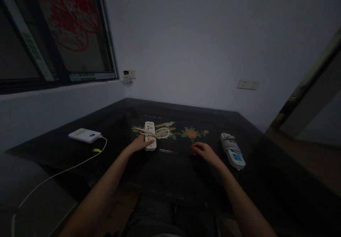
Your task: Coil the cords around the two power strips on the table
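Note:
My left hand (139, 143) is closed around the near left side of a white power strip (150, 145), its thumb lying across the top. A pale cord (163, 133) is looped over the strip's middle and sticks out to both sides. My right hand (203, 149) rests by the table's painted flowers with its fingers curled in, and nothing shows in them. Farther right lies a second power strip (236, 159), white with a blue socket face, its grey cord (229, 145) wound tightly around its body.
The dark glossy table (170, 173) stands against a wall. On its left lies a white device (84, 135) with a white cable (77, 165) running off the near left edge. A yellow tag (97, 150) sits beside that cable. Wall sockets (247, 84) are behind the table.

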`<state>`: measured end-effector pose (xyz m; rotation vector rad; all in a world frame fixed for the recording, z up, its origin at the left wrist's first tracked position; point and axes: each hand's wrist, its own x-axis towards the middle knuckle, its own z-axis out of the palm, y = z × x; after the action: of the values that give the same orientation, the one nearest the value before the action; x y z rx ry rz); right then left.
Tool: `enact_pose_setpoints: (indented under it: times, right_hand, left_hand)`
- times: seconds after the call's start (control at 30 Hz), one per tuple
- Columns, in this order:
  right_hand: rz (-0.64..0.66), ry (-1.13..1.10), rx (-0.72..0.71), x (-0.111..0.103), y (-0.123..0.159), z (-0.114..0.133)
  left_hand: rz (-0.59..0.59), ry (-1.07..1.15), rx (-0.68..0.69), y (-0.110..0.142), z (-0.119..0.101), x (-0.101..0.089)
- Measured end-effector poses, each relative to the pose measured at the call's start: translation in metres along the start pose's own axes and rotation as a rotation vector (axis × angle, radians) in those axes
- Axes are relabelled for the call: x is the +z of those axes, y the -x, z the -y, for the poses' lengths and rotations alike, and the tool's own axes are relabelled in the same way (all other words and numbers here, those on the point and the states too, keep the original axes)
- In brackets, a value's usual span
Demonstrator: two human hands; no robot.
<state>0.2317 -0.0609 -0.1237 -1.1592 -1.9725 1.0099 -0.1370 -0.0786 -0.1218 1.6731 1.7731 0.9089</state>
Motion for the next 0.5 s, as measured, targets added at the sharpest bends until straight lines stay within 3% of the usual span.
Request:
enact_pose_setpoints:
  times: [0.2,0.3,0.4,0.5]
  right_hand:
    - [-0.008,0.083,-0.024,0.0,0.001,0.002]
    - [-0.031,0.073,-0.021,0.001,0.002,0.005]
    - [-0.042,0.068,-0.039,0.001,0.004,0.006]
    - [-0.044,0.07,-0.047,0.0,0.004,0.007]
  left_hand:
    - [-0.001,-0.258,0.045,0.041,0.002,-0.004]
    - [-0.064,-0.426,0.045,0.059,-0.006,-0.004]
    - [-0.153,-0.505,0.07,0.068,-0.017,0.001]
    - [-0.148,-0.532,0.111,0.067,-0.025,0.014]
